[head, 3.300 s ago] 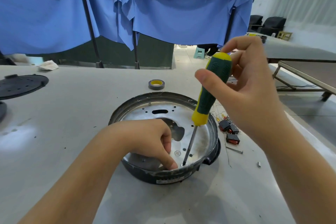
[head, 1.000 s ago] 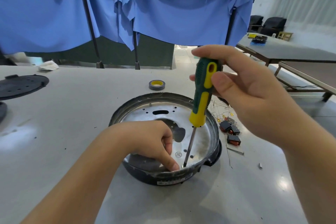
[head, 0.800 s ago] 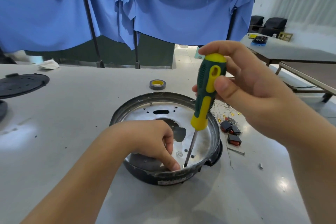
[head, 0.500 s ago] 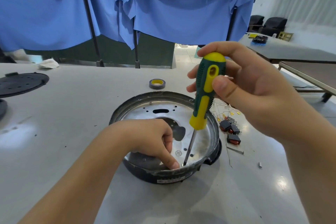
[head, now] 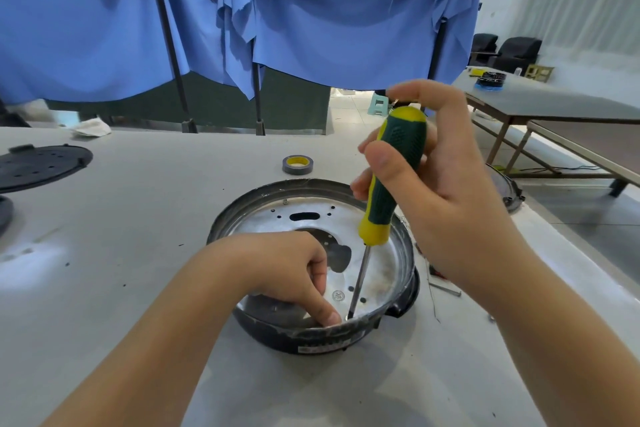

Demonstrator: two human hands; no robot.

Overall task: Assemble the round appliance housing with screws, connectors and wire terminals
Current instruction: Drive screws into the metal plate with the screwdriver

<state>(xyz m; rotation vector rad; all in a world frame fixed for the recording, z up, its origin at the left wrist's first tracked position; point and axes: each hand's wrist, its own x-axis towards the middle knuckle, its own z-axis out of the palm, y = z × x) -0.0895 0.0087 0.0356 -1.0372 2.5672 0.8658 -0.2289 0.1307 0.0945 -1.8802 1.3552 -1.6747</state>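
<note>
The round appliance housing [head: 266, 199], dark-rimmed with a shiny metal plate inside, lies on the grey table in front of me. My left hand [head: 287, 270] rests inside it, fingers curled, one fingertip pressed down at the near rim beside the screwdriver's tip. My right hand [head: 436, 198] grips the green and yellow handle of a screwdriver [head: 391, 191], which stands nearly upright. Its shaft runs down to the plate at the housing's near edge. Any screw under the tip is too small to make out.
A grey tape roll [head: 297, 164] with a yellow core lies behind the housing. A black perforated disc [head: 38, 170] sits at the far left. Small red and black parts [head: 437, 273] and thin wires lie right of the housing, mostly behind my right wrist. Blue cloth hangs behind the table.
My right hand has shifted its fingers round the handle, which has turned and dropped slightly. The tip stays at the same spot. My left hand has not moved.
</note>
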